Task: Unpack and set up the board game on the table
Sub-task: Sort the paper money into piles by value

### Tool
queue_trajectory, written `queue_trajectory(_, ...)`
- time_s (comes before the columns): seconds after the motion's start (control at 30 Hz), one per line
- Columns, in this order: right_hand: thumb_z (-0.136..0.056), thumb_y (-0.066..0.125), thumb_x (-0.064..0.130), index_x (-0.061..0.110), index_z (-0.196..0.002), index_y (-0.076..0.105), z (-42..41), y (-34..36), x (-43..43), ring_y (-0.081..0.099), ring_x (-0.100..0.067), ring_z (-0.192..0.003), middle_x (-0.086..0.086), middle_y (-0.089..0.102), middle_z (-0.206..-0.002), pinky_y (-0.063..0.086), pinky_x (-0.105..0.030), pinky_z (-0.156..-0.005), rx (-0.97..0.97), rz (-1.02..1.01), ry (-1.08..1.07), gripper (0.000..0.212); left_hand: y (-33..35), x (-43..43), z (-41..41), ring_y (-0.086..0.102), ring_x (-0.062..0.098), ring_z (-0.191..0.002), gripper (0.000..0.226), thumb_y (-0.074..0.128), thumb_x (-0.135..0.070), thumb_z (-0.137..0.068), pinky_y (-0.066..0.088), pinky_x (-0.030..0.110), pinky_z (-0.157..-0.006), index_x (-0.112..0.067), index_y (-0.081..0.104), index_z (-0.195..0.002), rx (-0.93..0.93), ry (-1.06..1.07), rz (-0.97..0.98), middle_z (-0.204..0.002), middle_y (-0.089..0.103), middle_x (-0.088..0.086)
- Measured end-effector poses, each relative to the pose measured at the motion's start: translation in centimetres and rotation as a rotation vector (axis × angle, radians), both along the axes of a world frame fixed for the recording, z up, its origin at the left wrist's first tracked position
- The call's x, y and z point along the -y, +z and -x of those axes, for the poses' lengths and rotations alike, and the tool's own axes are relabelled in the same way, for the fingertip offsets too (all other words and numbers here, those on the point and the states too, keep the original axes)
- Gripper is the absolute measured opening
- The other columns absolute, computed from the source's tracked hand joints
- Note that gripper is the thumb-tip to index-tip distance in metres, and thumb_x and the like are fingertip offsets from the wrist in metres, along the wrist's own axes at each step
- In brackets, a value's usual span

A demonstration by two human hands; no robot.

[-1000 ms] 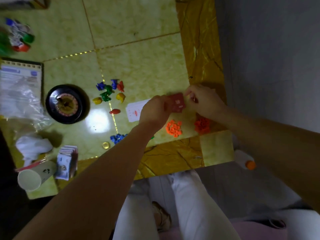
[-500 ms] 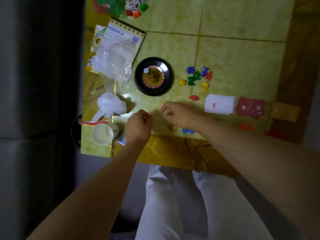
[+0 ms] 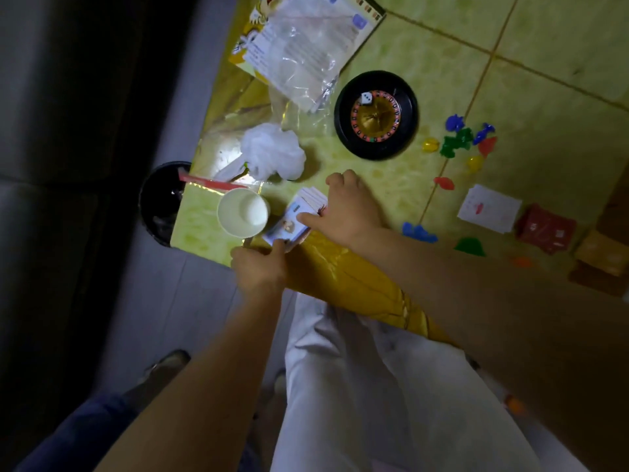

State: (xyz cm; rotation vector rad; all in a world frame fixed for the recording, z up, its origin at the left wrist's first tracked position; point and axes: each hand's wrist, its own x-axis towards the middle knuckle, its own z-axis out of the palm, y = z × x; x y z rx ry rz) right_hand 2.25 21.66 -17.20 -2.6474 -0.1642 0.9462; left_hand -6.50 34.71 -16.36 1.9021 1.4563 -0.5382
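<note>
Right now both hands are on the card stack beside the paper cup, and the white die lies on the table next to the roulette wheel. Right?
No. The head view shows the white die inside the roulette wheel, not on the table. Left hand and right hand are on the card stack beside the paper cup.

Left hand (image 3: 261,267), right hand (image 3: 352,207) apparently gripping card deck (image 3: 292,223).

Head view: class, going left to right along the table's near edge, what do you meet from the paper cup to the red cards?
paper cup → deck of cards → blue pieces → white cards → red cards
</note>
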Motion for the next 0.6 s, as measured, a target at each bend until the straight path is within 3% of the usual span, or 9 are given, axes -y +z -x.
queue_trajectory(0.1,-0.077,0.060,0.066,0.005,-0.121,0.047,1.1,-0.8,-1.3,0.043,-0.028,-0.111,-0.012,0.047,-0.118,0.037,-0.037,-0.098,0.142,0.060,0.141,0.076,-0.6,-0.4,0.4,0.059,0.029,-0.099,0.041,0.074,-0.020,-0.079,0.048,0.041,-0.090,-0.005,0.049,-0.108,0.156,0.059,0.094,-0.098,0.058,0.006)
queue_trajectory(0.17,-0.077,0.060,0.066,0.008,-0.117,0.046,1.9,-1.4,-2.1,0.044,-0.027,-0.109,-0.010,0.047,-0.116,0.038,-0.036,-0.095,0.182,0.086,0.146,0.072,-0.7,-0.4,0.6,0.061,0.020,-0.097,0.041,0.075,-0.013,-0.077,0.049,0.039,-0.093,-0.009,0.054,-0.112,0.253,0.009,0.156,-0.100,0.063,-0.002)
queue_trajectory(0.3,-0.074,0.067,0.060,0.010,-0.116,0.043,2.6,-1.7,-2.9,0.044,-0.026,-0.111,-0.009,0.044,-0.118,0.038,-0.034,-0.092,0.203,0.112,0.091,0.069,-1.4,-0.5,0.6,0.063,0.025,-0.107,0.046,0.079,-0.014,-0.073,0.048,0.031,-0.092,-0.008,0.061,-0.115,0.265,-0.127,0.152,-0.114,0.068,0.009)
queue_trajectory(0.4,-0.070,0.073,0.058,0.010,-0.117,0.045,2.2,-1.6,-2.3,0.044,-0.026,-0.111,-0.009,0.046,-0.118,0.040,-0.035,-0.092,0.213,0.050,0.081,0.073,-1.7,-0.7,0.3,0.062,0.027,-0.109,0.052,0.080,-0.022,-0.073,0.044,0.029,-0.085,-0.007,0.061,-0.118,0.191,-0.248,0.092,-0.117,0.067,0.011)
queue_trajectory(0.5,-0.066,0.076,0.056,0.011,-0.119,0.050,2.2,-1.6,-1.2,0.047,-0.027,-0.108,-0.008,0.047,-0.115,0.042,-0.039,-0.091,0.191,-0.052,0.049,0.074,-2.4,-0.7,0.3,0.065,0.029,-0.097,0.053,0.081,-0.038,-0.068,0.047,0.033,-0.073,-0.008,0.063,-0.108,0.116,-0.360,0.086,-0.106,0.068,0.011)
queue_trajectory(0.6,-0.071,0.072,0.039,0.008,-0.122,0.052,2.7,-1.5,-0.2,0.050,-0.032,-0.107,-0.012,0.050,-0.115,0.044,-0.043,-0.090,0.236,-0.146,-0.105,0.063,-2.1,-0.2,0.3,0.063,0.029,-0.097,0.058,0.074,-0.051,-0.068,0.047,0.035,-0.071,-0.008,0.063,-0.104,0.097,-0.441,0.037,-0.105,0.063,0.012)
